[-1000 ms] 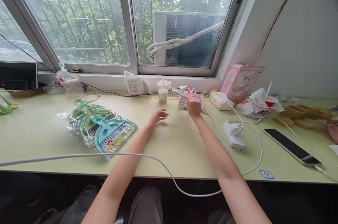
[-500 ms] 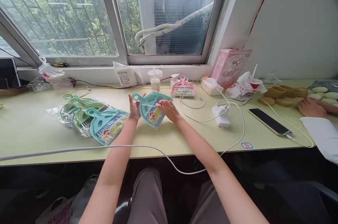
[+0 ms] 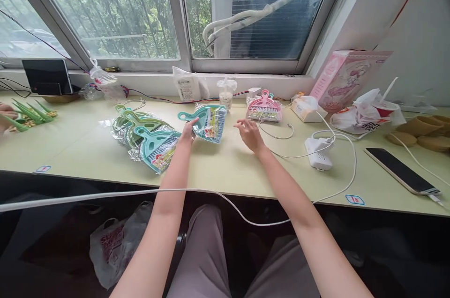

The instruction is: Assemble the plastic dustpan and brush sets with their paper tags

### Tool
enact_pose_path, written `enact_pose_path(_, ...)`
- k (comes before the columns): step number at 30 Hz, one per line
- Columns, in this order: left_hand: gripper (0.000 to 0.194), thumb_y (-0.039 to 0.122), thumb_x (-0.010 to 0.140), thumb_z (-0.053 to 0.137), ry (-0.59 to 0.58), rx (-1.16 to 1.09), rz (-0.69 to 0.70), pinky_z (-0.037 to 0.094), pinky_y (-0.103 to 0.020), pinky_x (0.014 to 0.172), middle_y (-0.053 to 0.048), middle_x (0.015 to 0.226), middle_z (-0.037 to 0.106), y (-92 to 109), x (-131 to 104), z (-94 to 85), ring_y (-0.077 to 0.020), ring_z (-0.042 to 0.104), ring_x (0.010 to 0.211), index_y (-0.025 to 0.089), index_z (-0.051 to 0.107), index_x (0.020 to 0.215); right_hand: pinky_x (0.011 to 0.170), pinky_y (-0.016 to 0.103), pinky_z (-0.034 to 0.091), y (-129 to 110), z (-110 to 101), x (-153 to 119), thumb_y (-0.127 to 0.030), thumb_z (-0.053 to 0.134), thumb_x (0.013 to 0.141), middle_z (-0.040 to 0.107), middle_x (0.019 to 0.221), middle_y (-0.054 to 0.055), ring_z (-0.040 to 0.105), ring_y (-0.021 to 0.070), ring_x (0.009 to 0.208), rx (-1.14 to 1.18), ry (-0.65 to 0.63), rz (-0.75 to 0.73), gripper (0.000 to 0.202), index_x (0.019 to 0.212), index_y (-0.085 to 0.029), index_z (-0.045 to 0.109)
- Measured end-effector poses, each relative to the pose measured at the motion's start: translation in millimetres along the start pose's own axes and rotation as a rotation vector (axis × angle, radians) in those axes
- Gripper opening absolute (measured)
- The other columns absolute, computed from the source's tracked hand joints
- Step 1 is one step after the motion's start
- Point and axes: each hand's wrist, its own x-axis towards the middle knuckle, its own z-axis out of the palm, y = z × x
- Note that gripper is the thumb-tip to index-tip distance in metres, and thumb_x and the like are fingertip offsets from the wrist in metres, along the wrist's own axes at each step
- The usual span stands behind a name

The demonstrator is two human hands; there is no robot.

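My left hand (image 3: 190,130) grips a teal dustpan-and-brush set (image 3: 210,124) in clear wrap, near its handle side, with the handle pointing left. My right hand (image 3: 249,133) is apart from it, over the table to its right, fingers spread and holding nothing. Left of my left hand lies a pile of wrapped sets, a teal one (image 3: 158,148) on top and green ones (image 3: 128,124) behind and under it. A wrapped pink set (image 3: 264,109) lies further back, beyond my right hand.
White cables cross the table (image 3: 87,148) and its front edge. A power strip (image 3: 318,153), phone (image 3: 401,170), tissue pack (image 3: 305,107) and pink box (image 3: 348,78) stand right. A cup (image 3: 226,94) stands behind. Another person's hand (image 3: 6,115) is at far left by green plants (image 3: 31,113).
My right hand has let go of the teal set and moved right. The set has turned in my left hand. The view has shifted left, bringing the plants in.
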Motion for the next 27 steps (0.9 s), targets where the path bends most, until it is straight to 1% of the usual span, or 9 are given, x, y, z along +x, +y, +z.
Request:
enact_pose_path(3,0.011,0.017,0.075,0.07,-0.075,0.066,-0.005,0.056,-0.029,0.073,-0.005,0.071,0.071,-7,-6,13.5,-0.017,0.067,0.067,0.01,0.068,0.084,0.095,0.038,0.042,-14,-3,4,-0.007,0.033,0.093,0.058,0.115,0.011,0.054,0.0229,0.107,0.22,0.163,0.054,0.033,0.106,-0.019,0.062)
enact_pose_path(5,0.012,0.017,0.073,0.072,-0.109,0.087,-0.001,0.056,-0.03,0.074,-0.005,0.071,0.071,-11,-10,22.3,-0.0182,0.067,0.068,0.01,0.068,0.083,0.09,0.037,0.046,-22,3,8,-0.013,0.034,0.094,0.06,0.104,0.01,0.057,0.0213,0.098,0.388,0.211,0.169,0.027,0.1,-0.019,0.059)
enact_pose_path(8,0.016,0.021,0.073,0.073,-0.144,0.061,0.031,0.056,-0.031,0.077,-0.005,0.073,0.072,-15,-13,29.7,-0.0197,0.068,0.074,0.011,0.068,0.085,0.077,0.034,0.052,-22,20,12,-0.024,0.045,0.092,0.061,0.086,0.006,0.059,0.018,0.079,0.657,0.229,0.552,0.012,0.097,-0.019,0.055)
enact_pose_path(11,0.021,0.026,0.075,0.071,-0.2,0.029,0.029,0.056,-0.031,0.079,-0.006,0.078,0.072,-16,-14,32.6,-0.019,0.069,0.076,0.011,0.068,0.09,0.065,0.03,0.054,-12,34,12,-0.036,0.057,0.087,0.061,0.077,0.003,0.06,0.0148,0.067,1.003,0.123,0.835,0.017,0.089,-0.019,0.055)
enact_pose_path(13,0.024,0.027,0.076,0.071,-0.231,0.024,0.015,0.055,-0.031,0.082,-0.007,0.081,0.073,-16,-14,34.3,-0.0193,0.07,0.079,0.01,0.068,0.092,0.064,0.028,0.054,-4,36,12,-0.041,0.06,0.085,0.063,0.074,0.003,0.06,0.0135,0.065,1.172,0.083,0.864,0.023,0.082,-0.018,0.057)
enact_pose_path(15,0.024,0.026,0.075,0.072,-0.236,0.015,0.024,0.055,-0.032,0.084,-0.007,0.083,0.073,-17,-14,35.9,-0.02,0.07,0.083,0.01,0.067,0.092,0.067,0.028,0.054,1,34,13,-0.042,0.061,0.083,0.064,0.075,0.003,0.061,0.0129,0.066,1.244,0.11,0.851,0.025,0.081,-0.017,0.06)
enact_pose_path(19,0.026,0.028,0.078,0.071,-0.239,-0.015,0.072,0.054,-0.031,0.087,-0.007,0.09,0.073,-16,-18,36.2,-0.0202,0.07,0.091,0.01,0.067,0.096,0.075,0.029,0.053,1,29,14,-0.039,0.066,0.077,0.068,0.082,0.003,0.064,0.0133,0.074,1.28,0.126,0.8,0.028,0.094,-0.017,0.063)
enact_pose_path(22,0.032,0.031,0.078,0.072,-0.343,0.026,0.07,0.054,-0.031,0.088,-0.009,0.098,0.073,-11,-24,33.0,-0.022,0.068,0.097,0.011,0.066,0.103,0.076,0.028,0.05,-1,29,13,-0.042,0.072,0.071,0.07,0.089,0.003,0.064,0.0131,0.078,1.295,0.102,0.772,0.04,0.102,-0.018,0.061)
enact_pose_path(27,0.047,0.018,0.069,0.08,-0.541,0.235,0.017,0.053,-0.035,0.091,-0.011,0.106,0.071,-7,-34,28.6,-0.0259,0.067,0.103,0.013,0.064,0.113,0.062,0.026,0.05,2,30,8,-0.052,0.081,0.06,0.07,0.086,0.004,0.063,0.0142,0.07,1.334,0.015,0.83,0.061,0.106,-0.019,0.059)
